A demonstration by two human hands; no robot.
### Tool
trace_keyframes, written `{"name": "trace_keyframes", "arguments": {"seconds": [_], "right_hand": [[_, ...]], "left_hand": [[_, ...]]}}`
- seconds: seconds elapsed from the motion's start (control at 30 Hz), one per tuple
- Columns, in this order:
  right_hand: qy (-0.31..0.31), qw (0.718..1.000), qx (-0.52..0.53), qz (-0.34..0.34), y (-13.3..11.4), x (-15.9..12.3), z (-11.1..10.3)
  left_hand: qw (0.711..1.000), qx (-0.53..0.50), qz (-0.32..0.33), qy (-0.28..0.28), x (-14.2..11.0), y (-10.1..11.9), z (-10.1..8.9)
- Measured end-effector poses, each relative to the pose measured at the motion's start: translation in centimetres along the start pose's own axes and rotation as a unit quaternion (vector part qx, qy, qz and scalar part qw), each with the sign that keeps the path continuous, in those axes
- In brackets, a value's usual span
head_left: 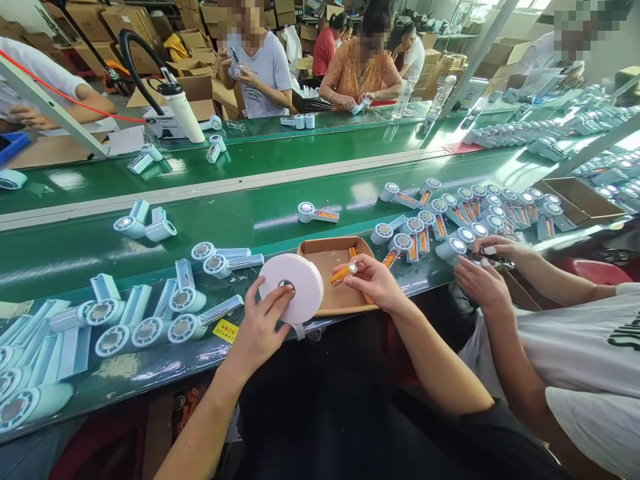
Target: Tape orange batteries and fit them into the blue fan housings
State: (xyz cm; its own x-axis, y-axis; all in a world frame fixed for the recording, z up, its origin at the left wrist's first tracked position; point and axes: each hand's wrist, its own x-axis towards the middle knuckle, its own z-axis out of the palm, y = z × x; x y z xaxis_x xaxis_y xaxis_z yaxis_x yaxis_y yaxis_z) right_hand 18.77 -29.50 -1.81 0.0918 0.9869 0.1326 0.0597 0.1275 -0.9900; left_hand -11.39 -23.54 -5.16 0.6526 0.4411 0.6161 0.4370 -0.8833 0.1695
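My left hand (261, 332) grips a large roll of white tape (309, 283), its fingertips at the hole in the middle. A loose end of tape hangs at the bottom of the roll. Between thumb and fingers, my right hand (377, 283) pinches a small orange cylinder, which looks like a battery (341, 274), with a pale, shiny end. It is just right of the roll, above a shallow cardboard box (320, 248). More orange pieces lie in that box, partly hidden by my right hand.
Pale blue plastic housings with round heads (183, 327) crowd the bench on the left. Others, with orange pieces inside (415, 227), are grouped on the right beside a co-worker's hands (485, 273). A green conveyor belt (240, 213) runs behind, with people seated across it.
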Motion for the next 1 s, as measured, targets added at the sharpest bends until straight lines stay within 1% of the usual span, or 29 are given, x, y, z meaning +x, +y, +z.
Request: {"name": "trace_keyframes", "arguments": {"seconds": [0.03, 0.1, 0.23, 0.3, 0.33, 0.4, 0.5, 0.57, 0.6, 0.63, 0.7, 0.77, 0.8, 0.83, 0.9, 0.93, 0.97, 1.0], "right_hand": [[0.022, 0.999, 0.034, -0.008, -0.3, 0.0, 0.4], [0.05, 0.998, 0.034, -0.013, -0.9, -0.1, 1.2], [0.055, 0.995, -0.085, 0.013, -1.7, -0.3, 2.2], [0.048, 0.99, -0.127, 0.027, -1.6, -0.3, 2.4], [0.043, 0.99, -0.131, 0.034, -1.5, -0.3, 2.4], [0.023, 0.993, -0.105, 0.051, -1.4, -0.5, 2.4], [-0.029, 0.996, -0.035, 0.072, -1.7, -0.8, 1.9], [-0.051, 0.995, -0.03, 0.077, -2.4, -1.1, 1.4], [-0.047, 0.995, -0.04, 0.076, -2.8, -1.2, 1.2], [-0.036, 0.995, -0.051, 0.073, -3.2, -1.2, 1.1], [0.009, 0.997, -0.045, 0.06, -3.5, -1.2, 1.5], [0.088, 0.996, 0.013, 0.024, -3.1, -1.2, 2.8], [0.141, 0.988, 0.056, -0.001, -2.5, -1.2, 3.8], [0.2, 0.974, 0.103, -0.027, -1.8, -1.3, 4.9], [0.301, 0.934, 0.182, -0.065, -0.1, -1.4, 6.8], [0.329, 0.918, 0.208, -0.07, 0.6, -1.5, 7.3], [0.339, 0.911, 0.225, -0.064, 1.2, -1.4, 7.4], [0.338, 0.91, 0.234, -0.053, 1.5, -1.3, 6.9]], "left_hand": [[1.0, 0.009, 0.006, -0.003, 0.0, 0.0, -0.2], [0.999, 0.028, 0.015, -0.012, 0.0, 0.0, -0.4], [0.998, 0.054, 0.032, -0.019, 0.2, 0.3, -0.8], [0.997, 0.065, 0.043, -0.014, 0.5, 0.4, -1.0], [0.996, 0.072, 0.048, -0.01, 0.7, 0.4, -1.1], [0.994, 0.09, 0.062, -0.001, 1.1, 0.3, -1.6], [0.989, 0.116, 0.09, 0.003, 1.9, 0.1, -2.8], [0.985, 0.132, 0.109, -0.007, 2.5, 0.2, -3.8], [0.983, 0.14, 0.116, -0.014, 2.8, 0.2, -4.2], [0.982, 0.146, 0.121, -0.02, 3.1, 0.3, -4.5], [0.983, 0.142, 0.115, -0.021, 3.6, 0.7, -4.7], [0.99, 0.12, 0.078, -0.005, 3.9, 1.2, -4.2], [0.993, 0.108, 0.052, 0.009, 3.9, 1.6, -3.8], [0.995, 0.097, 0.025, 0.023, 3.8, 2.0, -3.2], [0.995, 0.085, -0.02, 0.05, 3.3, 3.0, -1.7], [0.994, 0.081, -0.036, 0.063, 3.0, 3.6, -0.9], [0.993, 0.078, -0.048, 0.071, 2.6, 4.1, -0.1], [0.992, 0.076, -0.059, 0.077, 2.2, 4.7, 0.6]]}}
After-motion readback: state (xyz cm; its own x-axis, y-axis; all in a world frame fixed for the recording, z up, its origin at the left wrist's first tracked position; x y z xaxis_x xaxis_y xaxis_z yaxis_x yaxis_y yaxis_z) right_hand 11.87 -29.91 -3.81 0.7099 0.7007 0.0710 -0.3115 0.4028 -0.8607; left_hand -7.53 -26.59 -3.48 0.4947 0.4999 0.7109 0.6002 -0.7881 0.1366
